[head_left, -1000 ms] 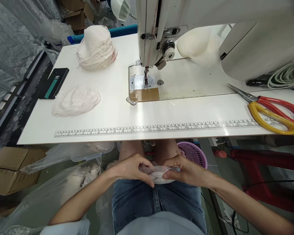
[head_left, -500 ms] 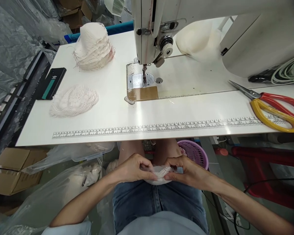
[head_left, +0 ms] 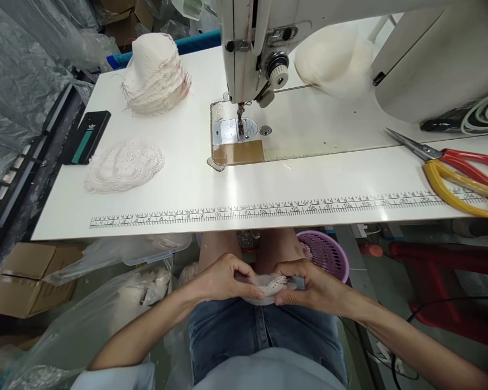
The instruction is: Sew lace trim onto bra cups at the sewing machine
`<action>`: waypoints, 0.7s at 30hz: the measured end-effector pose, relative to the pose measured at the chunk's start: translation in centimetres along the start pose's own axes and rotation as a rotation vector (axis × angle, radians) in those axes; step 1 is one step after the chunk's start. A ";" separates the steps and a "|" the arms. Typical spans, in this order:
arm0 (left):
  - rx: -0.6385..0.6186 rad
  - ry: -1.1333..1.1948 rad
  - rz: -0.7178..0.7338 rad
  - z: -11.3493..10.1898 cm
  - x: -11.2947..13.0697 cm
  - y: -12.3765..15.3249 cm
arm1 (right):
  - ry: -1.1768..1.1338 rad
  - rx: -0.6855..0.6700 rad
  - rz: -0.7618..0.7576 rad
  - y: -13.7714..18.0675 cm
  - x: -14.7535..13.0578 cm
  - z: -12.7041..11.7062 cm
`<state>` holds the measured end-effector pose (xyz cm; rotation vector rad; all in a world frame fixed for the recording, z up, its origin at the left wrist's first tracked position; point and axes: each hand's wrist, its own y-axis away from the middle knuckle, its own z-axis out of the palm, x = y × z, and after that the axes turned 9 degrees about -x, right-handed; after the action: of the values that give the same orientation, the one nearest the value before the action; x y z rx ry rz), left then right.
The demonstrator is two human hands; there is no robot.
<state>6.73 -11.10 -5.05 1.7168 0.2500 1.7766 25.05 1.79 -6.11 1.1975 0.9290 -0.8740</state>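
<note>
Over my lap, just below the table's front edge, both hands grip a small white cup-shaped fabric piece with a lace edge (head_left: 270,287). My left hand (head_left: 231,279) pinches its left side between thumb and fingers. Its right side is pinched by my right hand (head_left: 305,283), close to the lace. Fingers hide part of the piece. Beyond the table edge stands a sewing machine (head_left: 248,59), its needle raised over the metal plate. A flat pile of white lace pieces (head_left: 125,167) lies on the left of the tabletop, in front of a stack of cream fabric cups (head_left: 154,76).
Red-and-yellow scissors (head_left: 451,168) lie at the right of the table (head_left: 187,189), over a printed ruler scale. A black phone-like object (head_left: 87,138) sits at the left edge. Beneath are a purple basket (head_left: 325,252), a cardboard box (head_left: 32,276) and plastic bags (head_left: 93,303).
The view has shifted slightly. Both hands stay in nearly the same place, still holding the lace-edged piece, which looks slightly turned between the fingers.
</note>
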 end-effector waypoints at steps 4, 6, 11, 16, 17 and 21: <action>0.012 0.008 0.002 0.1 -0.4 -0.1 | -0.011 0.029 -0.008 -0.2 0.6 0.2; 0.014 0.003 0.002 0.1 -0.5 -0.1 | -0.004 0.036 -0.012 -0.2 0.7 0.2; 0.007 0.025 -0.010 0.2 -0.4 -0.1 | -0.013 0.014 -0.030 -0.3 0.5 0.2; -0.007 0.048 0.008 0.5 0.0 -0.2 | 0.014 0.020 -0.016 -0.3 0.3 0.3; 0.005 0.060 -0.001 0.6 0.1 -0.3 | 0.017 0.026 -0.007 -0.3 0.3 0.3; 0.041 0.072 -0.037 0.5 -0.2 -0.4 | 0.003 0.015 0.029 -0.2 0.1 -0.1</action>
<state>7.34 -11.07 -5.33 1.6679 0.3495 1.8200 24.92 1.87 -6.28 1.2231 0.9072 -0.8578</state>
